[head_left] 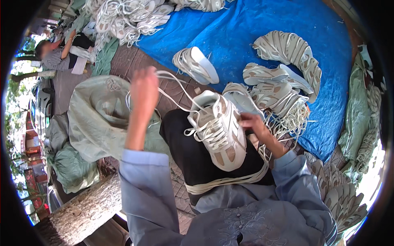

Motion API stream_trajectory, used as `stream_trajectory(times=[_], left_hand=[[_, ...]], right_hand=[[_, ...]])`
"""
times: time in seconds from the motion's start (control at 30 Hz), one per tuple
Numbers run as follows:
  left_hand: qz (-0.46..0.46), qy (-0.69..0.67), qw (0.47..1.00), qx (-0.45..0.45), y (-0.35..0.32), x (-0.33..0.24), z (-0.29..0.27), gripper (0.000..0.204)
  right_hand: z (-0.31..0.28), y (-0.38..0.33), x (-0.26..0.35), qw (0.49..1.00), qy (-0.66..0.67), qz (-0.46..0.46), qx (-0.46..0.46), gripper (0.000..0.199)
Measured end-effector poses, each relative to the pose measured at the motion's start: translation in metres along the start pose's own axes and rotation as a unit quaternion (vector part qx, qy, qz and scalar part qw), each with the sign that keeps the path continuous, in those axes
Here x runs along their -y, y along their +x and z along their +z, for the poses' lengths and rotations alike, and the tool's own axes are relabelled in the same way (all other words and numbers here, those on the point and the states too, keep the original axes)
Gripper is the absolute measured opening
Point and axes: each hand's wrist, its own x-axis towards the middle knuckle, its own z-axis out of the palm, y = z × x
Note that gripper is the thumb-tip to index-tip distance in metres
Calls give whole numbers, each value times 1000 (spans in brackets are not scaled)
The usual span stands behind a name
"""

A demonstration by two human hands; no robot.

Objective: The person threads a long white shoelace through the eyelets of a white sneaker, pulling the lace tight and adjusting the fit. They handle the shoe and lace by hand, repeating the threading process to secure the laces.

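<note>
A white and beige sneaker (234,141) rests on my black-trousered lap, toe toward me. Its white lace runs crisscross through the lower eyelets, with a small loop at the left side. My left hand (144,88) is raised to the left of the sneaker, fingers closed on the long shoelace (175,78), which stretches back to the shoe's opening. My right hand (253,125) grips the sneaker's right side; part of its thumb and fingers is hidden. A bundle of loose cream laces (230,181) lies across my lap.
A blue tarp (230,30) ahead carries rows of sneakers (287,51) and a tangle of laces (293,121). More shoes (127,20) are heaped at far left. Left are a pale sack (88,123) and a log (90,209); another person (61,53) sits beyond. Stacked shoe pieces (342,201) stand at right.
</note>
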Motion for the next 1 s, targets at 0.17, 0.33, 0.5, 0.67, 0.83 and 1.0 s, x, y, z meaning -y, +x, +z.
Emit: stream_trajectory(times=[0.17,0.33,0.5,0.67,0.83,1.0], left_hand=[[-64,-330,920,203,-64,-85,25,30],[-202,-487,839,132,-94,-82,13,28],[-253,-602,751,92,-123,-75,3,19],[-283,-658,693,77,-135,-75,4,19],[-299,-634,708,87,-121,-73,4,18],[-314,-670,671,57,-118,-57,-7,19]], right_hand=[[17,11,1,999,41,1,2,44],[71,6,35,981,-81,-174,21,43],[21,29,5,984,21,-156,79,29],[-92,91,-70,729,-619,-173,-236,52],[-105,139,-104,707,-675,-61,-201,20],[-100,134,-43,742,-615,-186,-190,15]])
